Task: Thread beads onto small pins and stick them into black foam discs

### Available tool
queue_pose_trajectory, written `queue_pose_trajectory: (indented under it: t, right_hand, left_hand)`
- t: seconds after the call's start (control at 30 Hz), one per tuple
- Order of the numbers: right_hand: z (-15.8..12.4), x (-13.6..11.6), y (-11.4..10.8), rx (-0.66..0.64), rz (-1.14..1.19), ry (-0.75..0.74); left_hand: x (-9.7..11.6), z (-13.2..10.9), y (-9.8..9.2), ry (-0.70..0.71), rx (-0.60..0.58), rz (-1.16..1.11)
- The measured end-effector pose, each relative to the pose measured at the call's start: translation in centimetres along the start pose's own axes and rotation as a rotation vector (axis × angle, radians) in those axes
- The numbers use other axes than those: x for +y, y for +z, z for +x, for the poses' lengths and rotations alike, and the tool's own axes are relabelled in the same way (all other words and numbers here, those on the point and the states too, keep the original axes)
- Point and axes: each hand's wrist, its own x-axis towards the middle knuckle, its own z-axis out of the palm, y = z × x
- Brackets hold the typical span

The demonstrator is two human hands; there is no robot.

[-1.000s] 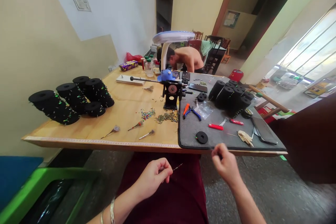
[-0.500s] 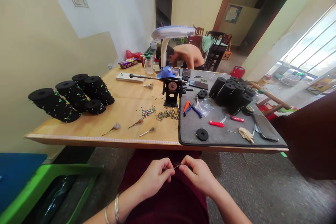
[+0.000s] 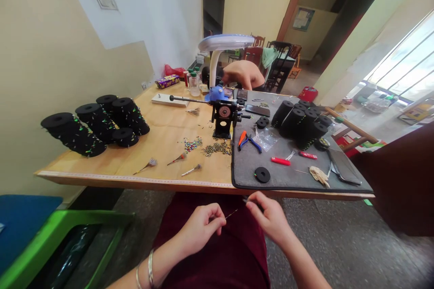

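Over my lap, my left hand [image 3: 206, 225] pinches a thin, wire-like piece [image 3: 232, 213] whose tip sticks out toward the right. My right hand [image 3: 267, 215] is closed a short way to the right and slightly higher, apart from that piece. A small dark object [image 3: 244, 199] shows at its fingertips, too small to name. Beyond my hands on the table lie several bundles of fine strands, among them a white-stemmed one [image 3: 191, 170] and an orange-banded one [image 3: 176, 158]. A black foam disc [image 3: 262, 174] rests near the mat's front edge.
A black clamp-like device [image 3: 223, 119] stands mid-table before a lamp [image 3: 224, 43]. Stacked black foam spools [image 3: 90, 115] are on the left, more [image 3: 293, 119] on the right. Pliers [image 3: 250, 142] and red-handled tools [image 3: 280, 161] lie on the grey mat [image 3: 244, 162]. A person [image 3: 242, 73] bends over behind.
My right hand has moved right and slightly up, away from the left, widening the gap between them. The thin piece stays in my left hand. The view has shifted slightly.
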Motion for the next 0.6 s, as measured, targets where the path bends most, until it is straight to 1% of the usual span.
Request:
queue_pose_trajectory:
  t: [0.07,0.13,0.2,0.23,0.27,0.33,0.4,0.47,0.53,0.57,0.6]
  right_hand:
    - [0.4,2.2,-1.9,0.18,-0.161,0.054]
    - [1.1,5.1,-3.9,0.374,-0.374,0.106]
    - [2.2,8.2,-5.7,0.486,-0.613,0.09]
    - [2.8,9.5,-6.4,0.488,-0.702,0.054]
    - [3.4,10.7,-7.0,0.464,-0.773,0.013]
    - [4.4,12.0,-7.6,0.383,-0.84,-0.088]
    - [4.7,11.6,-7.6,0.374,-0.826,-0.113]
    - [4.3,9.4,-6.7,0.409,-0.713,-0.102]
    - [3.2,5.9,-4.7,0.415,-0.449,-0.135]
    - [2.7,3.9,-3.4,0.368,-0.265,-0.146]
    - [2.2,1.9,-1.9,0.281,-0.06,-0.153]
  left_hand:
    - [0.0,0.0,0.1,-0.001,-0.005,-0.05]
    - [-0.1,0.0,0.2,-0.001,-0.014,-0.122]
    - [0.0,-0.1,0.4,0.005,-0.023,-0.209]
    - [0.1,-0.1,0.5,0.01,-0.026,-0.248]
    - [0.3,-0.2,0.5,0.016,-0.027,-0.28]
    - [0.7,-0.4,0.5,0.029,-0.02,-0.325]
    - [1.1,-0.6,0.5,0.048,-0.003,-0.344]
    - [1.5,-0.9,0.4,0.088,0.041,-0.329]
    - [1.7,-1.0,0.4,0.165,0.12,-0.285]
    - [1.7,-1.0,0.3,0.208,0.171,-0.262]
    - [1.6,-0.9,0.3,0.248,0.223,-0.247]
